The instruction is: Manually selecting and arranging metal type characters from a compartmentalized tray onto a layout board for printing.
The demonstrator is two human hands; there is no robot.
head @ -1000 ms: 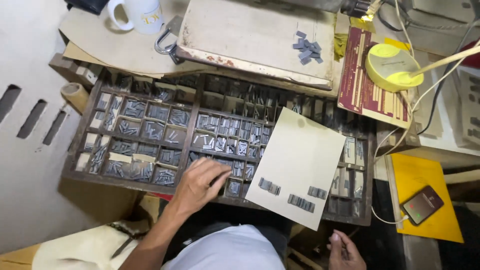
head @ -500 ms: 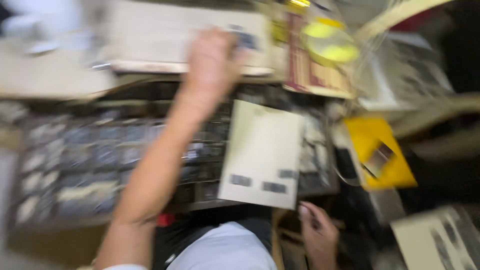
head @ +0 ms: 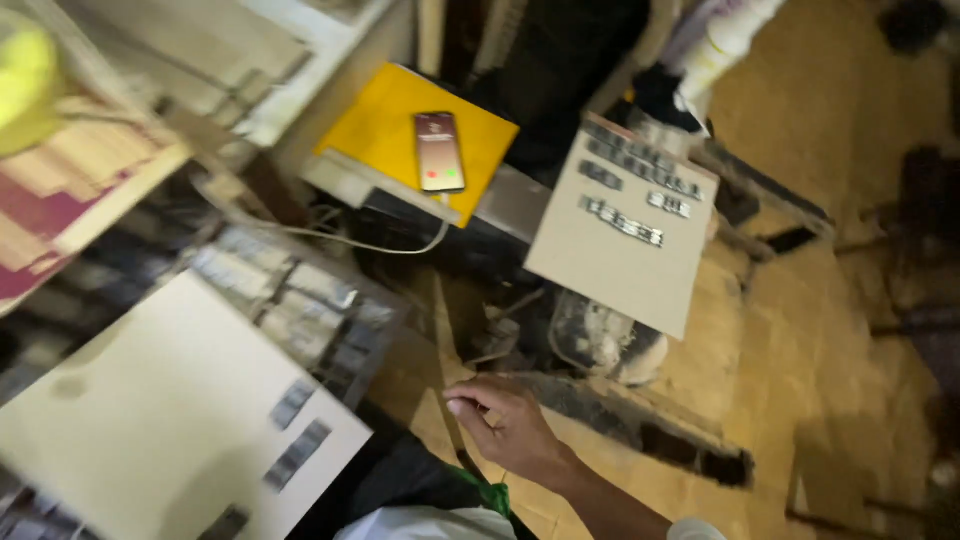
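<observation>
My right hand point(head: 508, 425) hovers low in the middle of the view, over the floor, fingers curled together with nothing visible in them. My left hand is out of the picture. A cream card point(head: 160, 420) bearing short rows of metal type lies at lower left over a compartmented type case point(head: 290, 290). A second cream board point(head: 625, 225) with several rows of type rests tilted to the right, beyond my right hand. A phone point(head: 438, 150) with a lit screen lies on a yellow folder point(head: 385, 120), with a white cable point(head: 380, 245) trailing from it.
A maroon-and-cream book point(head: 70, 190) and a yellow round object point(head: 25, 75) sit at upper left. Dusty wooden floor planks point(head: 800, 330) spread to the right. A dark gap point(head: 690, 450) runs along a beam near my hand. A white bottle point(head: 725, 40) stands at top.
The view has swung right, off the type case toward the floor and the phone. My left hand, which had reached up to the far board, has left the picture. My right hand stays low.
</observation>
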